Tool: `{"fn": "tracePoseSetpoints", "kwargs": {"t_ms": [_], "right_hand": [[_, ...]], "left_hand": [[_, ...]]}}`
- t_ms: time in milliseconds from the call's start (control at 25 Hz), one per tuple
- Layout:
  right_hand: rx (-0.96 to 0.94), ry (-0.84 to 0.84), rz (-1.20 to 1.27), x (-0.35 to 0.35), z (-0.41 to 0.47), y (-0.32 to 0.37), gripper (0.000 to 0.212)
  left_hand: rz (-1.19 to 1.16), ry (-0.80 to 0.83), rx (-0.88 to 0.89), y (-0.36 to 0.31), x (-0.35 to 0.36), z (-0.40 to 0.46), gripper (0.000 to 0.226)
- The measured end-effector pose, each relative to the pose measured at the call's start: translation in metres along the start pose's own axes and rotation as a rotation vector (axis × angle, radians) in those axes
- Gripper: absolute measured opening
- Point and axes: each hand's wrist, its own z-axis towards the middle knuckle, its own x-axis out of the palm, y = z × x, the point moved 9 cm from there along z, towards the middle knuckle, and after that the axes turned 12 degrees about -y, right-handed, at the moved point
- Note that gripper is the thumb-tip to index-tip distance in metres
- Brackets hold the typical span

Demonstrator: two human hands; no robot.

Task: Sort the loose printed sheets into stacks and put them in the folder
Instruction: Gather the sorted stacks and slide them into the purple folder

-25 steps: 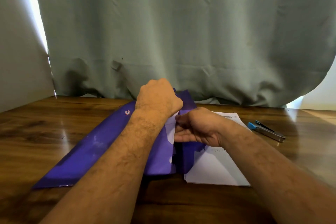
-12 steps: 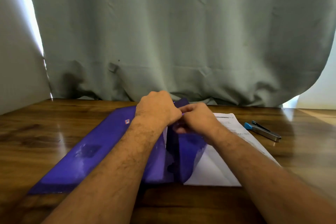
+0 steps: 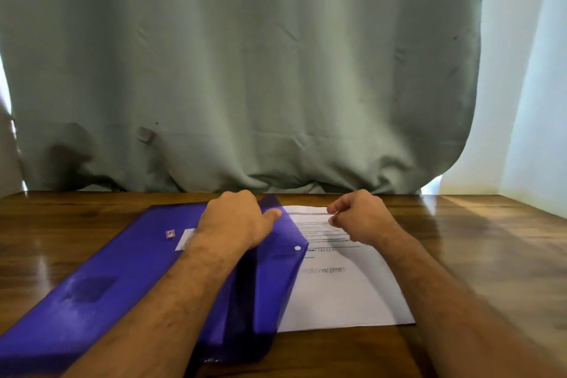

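While the purple folder [image 3: 122, 279] lies on the wooden table [image 3: 478, 242], its flap [image 3: 276, 279] overlaps the printed sheets [image 3: 343, 288] at right; left hand [image 3: 236, 218] presses the folder's far edge, fingers curled; right hand [image 3: 362, 218] pinches the sheets' far edge

Setting: a home desk or study corner. Indicators: a polished wooden table [image 3: 478, 242] placed directly against a grey-green curtain [image 3: 245, 70], daylight entering at both curtain edges, and paperwork on the table: a purple folder [image 3: 122, 279] and printed sheets [image 3: 343, 294].
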Motion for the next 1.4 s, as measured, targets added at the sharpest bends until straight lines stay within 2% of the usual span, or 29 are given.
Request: {"fn": "tracePoseSetpoints", "kwargs": {"t_ms": [160,240,320,400,440,560,640,760,880,1040,1200,1280,1400], "right_hand": [[0.018,-0.017,-0.145,-0.006,0.001,-0.013,0.009],[0.043,-0.022,-0.189,-0.007,0.003,-0.018,0.012],[0.072,-0.024,-0.229,-0.008,0.005,-0.023,0.017],[0.082,-0.006,-0.298,-0.006,0.006,-0.028,0.026],[0.091,0.009,-0.332,-0.006,0.005,-0.03,0.032],[0.175,0.028,-0.307,-0.008,0.005,-0.039,0.047],[0.233,0.055,-0.215,-0.007,0.006,-0.042,0.053],[0.312,0.139,-0.062,0.001,0.002,-0.045,0.05],[0.418,0.173,0.09,0.004,-0.001,-0.054,0.045],[0.488,0.233,0.283,0.008,-0.001,-0.059,0.053],[0.477,0.341,0.274,0.017,-0.007,-0.056,0.031],[0.456,0.29,0.255,0.012,-0.004,-0.057,0.03],[0.483,0.244,0.429,-0.003,0.001,-0.059,0.027]], "left_hand": [[-0.109,0.042,-0.001,-0.019,0.003,-0.009,0.099],[-0.144,0.028,-0.01,-0.023,-0.002,-0.01,0.107],[-0.069,-0.001,0.018,-0.022,-0.005,-0.012,0.098],[0.114,-0.073,0.113,-0.024,-0.013,-0.012,0.068],[0.134,-0.1,0.171,-0.028,-0.016,-0.012,0.054],[-0.169,-0.042,0.226,-0.043,-0.016,-0.015,0.03],[-0.235,0.042,0.204,-0.051,-0.005,-0.022,0.022],[-0.051,0.191,0.224,-0.052,0.02,-0.034,0.025],[-0.043,0.292,0.242,-0.049,0.028,-0.036,0.032],[-0.075,0.293,0.24,-0.049,0.03,-0.034,0.032],[-0.085,0.296,0.25,-0.048,0.035,-0.032,0.029],[-0.215,0.309,0.221,-0.044,0.037,-0.028,0.024],[-0.702,0.202,0.03,-0.032,0.019,-0.012,0.022]]}}
